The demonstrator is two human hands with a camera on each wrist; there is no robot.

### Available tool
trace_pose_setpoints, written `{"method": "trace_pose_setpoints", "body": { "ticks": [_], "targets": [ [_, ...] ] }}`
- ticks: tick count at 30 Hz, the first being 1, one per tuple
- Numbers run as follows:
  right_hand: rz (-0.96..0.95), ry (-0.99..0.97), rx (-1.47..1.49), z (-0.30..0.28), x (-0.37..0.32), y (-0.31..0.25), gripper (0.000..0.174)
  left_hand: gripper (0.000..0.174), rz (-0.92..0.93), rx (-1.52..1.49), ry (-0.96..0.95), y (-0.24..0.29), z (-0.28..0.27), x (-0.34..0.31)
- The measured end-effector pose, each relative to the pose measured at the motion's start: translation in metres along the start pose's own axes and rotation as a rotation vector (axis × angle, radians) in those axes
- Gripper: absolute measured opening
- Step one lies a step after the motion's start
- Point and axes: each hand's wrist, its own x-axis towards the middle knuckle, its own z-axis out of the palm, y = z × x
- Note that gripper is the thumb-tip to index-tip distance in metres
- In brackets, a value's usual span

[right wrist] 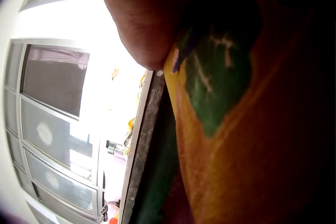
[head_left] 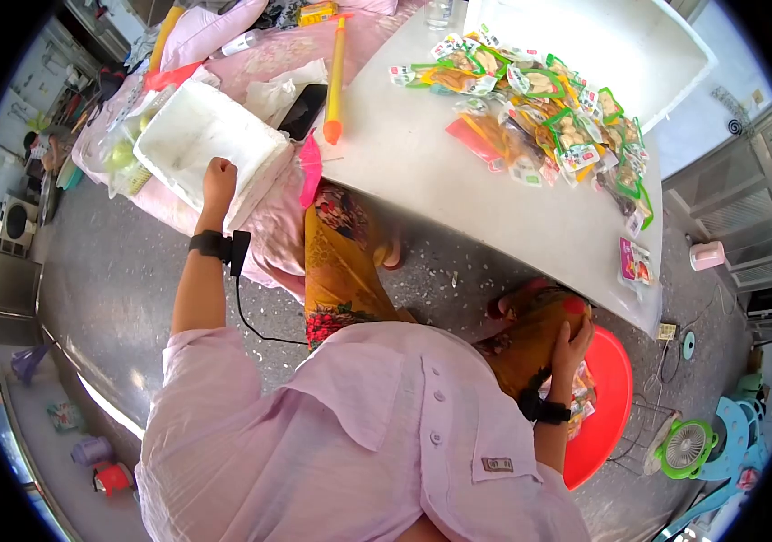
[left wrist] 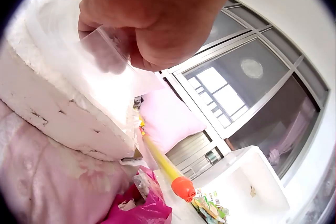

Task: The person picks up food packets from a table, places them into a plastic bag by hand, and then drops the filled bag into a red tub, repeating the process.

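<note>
My left hand (head_left: 218, 188) is over the front edge of a white foam box (head_left: 255, 161) on the pink cloth at the left. In the left wrist view its curled fingers pinch a small clear plastic bag (left wrist: 105, 50). The bag's top edge shows between thumb and fingers; the head view hides it behind the hand. My right hand (head_left: 572, 343) rests on the knee of the yellow patterned trousers (head_left: 530, 339), fingers loose and holding nothing. In the right wrist view, part of that hand (right wrist: 157, 19) lies against the cloth.
Many small snack packets (head_left: 576, 135) lie heaped on the white table (head_left: 386, 135), before a large foam box (head_left: 603, 41). A yellow tube with orange ends (head_left: 336, 81) and a black phone (head_left: 305, 111) lie near the left. A red basin (head_left: 616, 397) holding packets stands by the right knee.
</note>
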Motion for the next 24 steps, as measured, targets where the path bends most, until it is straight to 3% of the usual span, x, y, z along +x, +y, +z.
{"method": "trace_pose_setpoints", "body": {
  "ticks": [4, 9, 10, 14, 18, 20, 22, 24],
  "targets": [
    [0.004, -0.034, -0.028, -0.007, 0.003, -0.005, 0.044, 0.011, 0.244, -0.027, 0.094, 0.052, 0.002, -0.010],
    [-0.065, -0.133, -0.005, -0.025, 0.021, -0.008, 0.034, 0.012, 0.392, -0.314, 0.015, 0.122, 0.029, -0.040],
    [-0.079, -0.159, 0.010, -0.031, 0.028, -0.012, 0.033, 0.019, 0.372, -0.480, -0.063, 0.129, 0.044, -0.044],
    [-0.048, -0.228, 0.109, -0.045, 0.055, -0.063, 0.028, 0.027, 0.355, -0.553, -0.350, 0.172, 0.078, -0.087],
    [-0.150, -0.282, 0.205, -0.029, 0.074, -0.103, 0.025, 0.022, 0.380, -0.569, -0.514, 0.200, 0.111, -0.119],
    [-0.110, -0.389, 0.429, -0.021, 0.083, -0.135, 0.027, 0.016, 0.374, -0.539, -0.586, 0.213, 0.120, -0.132],
    [-0.160, -0.343, 0.454, 0.003, 0.088, -0.154, 0.032, 0.012, 0.390, -0.553, -0.628, 0.231, 0.121, -0.149],
    [0.051, -0.469, 0.640, 0.040, 0.092, -0.160, 0.036, 0.010, 0.391, -0.596, -0.697, 0.238, 0.131, -0.165]
  ]
}}
